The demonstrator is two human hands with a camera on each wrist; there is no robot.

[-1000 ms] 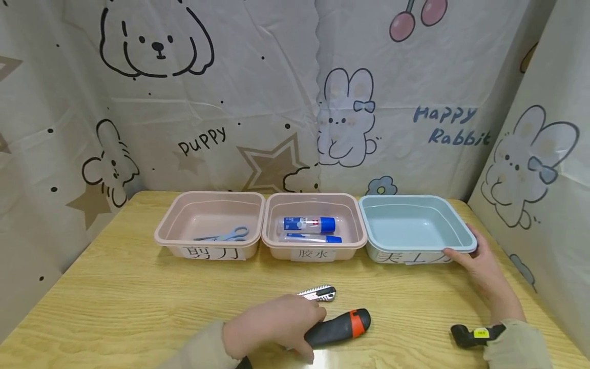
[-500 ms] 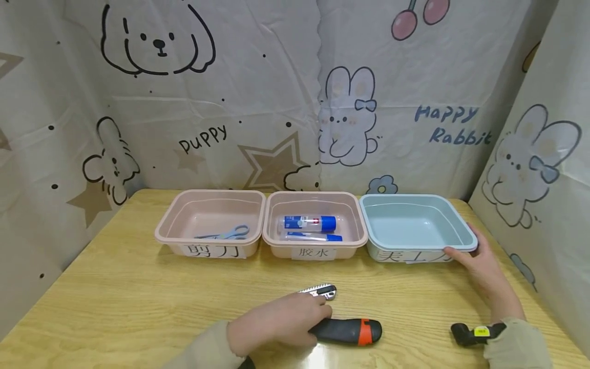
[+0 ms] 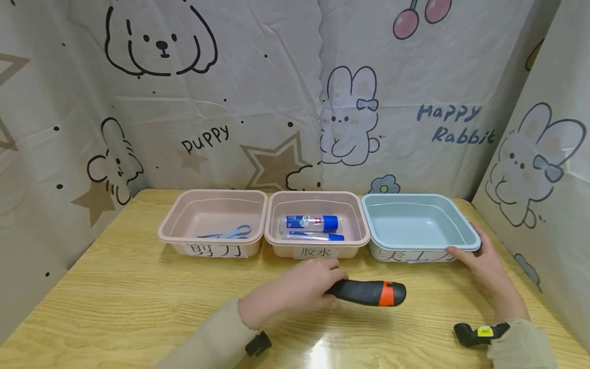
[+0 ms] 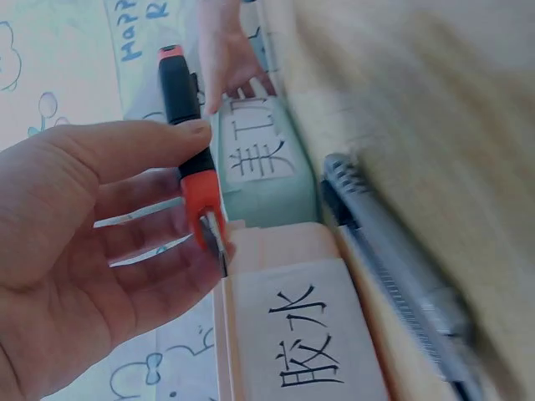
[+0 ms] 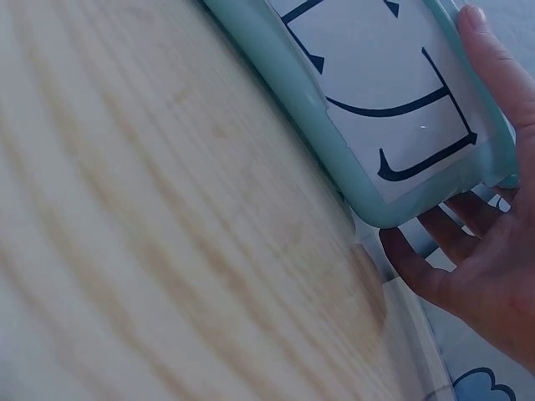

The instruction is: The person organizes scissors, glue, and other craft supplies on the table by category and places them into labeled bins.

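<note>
In the head view my left hand (image 3: 306, 288) holds a black and orange utility knife (image 3: 361, 292) above the table, its orange-banded end pointing right. The left wrist view shows the thumb pressing the handle against the fingers, with a metal blade (image 4: 214, 238) at the orange nose. A grey snap-off utility knife (image 4: 397, 263) lies on the table below; my left hand and arm hide it in the head view. My right hand (image 3: 484, 269) grips the right front corner of a light blue bin (image 3: 405, 220), thumb at the front rim and fingers around the side.
Left of the blue bin stand a pink bin (image 3: 318, 251) with glue bottles (image 3: 311, 223) and another pink bin (image 3: 172, 236) with blue-handled scissors (image 3: 235, 233). Labels with writing mark all the fronts. A printed cloth (image 3: 276, 102) hangs behind the wooden table (image 3: 152, 307).
My left hand has lifted the black and orange utility knife off the table and carried it forward and right, toward the bins. The right hand has stayed at the blue bin's corner.
</note>
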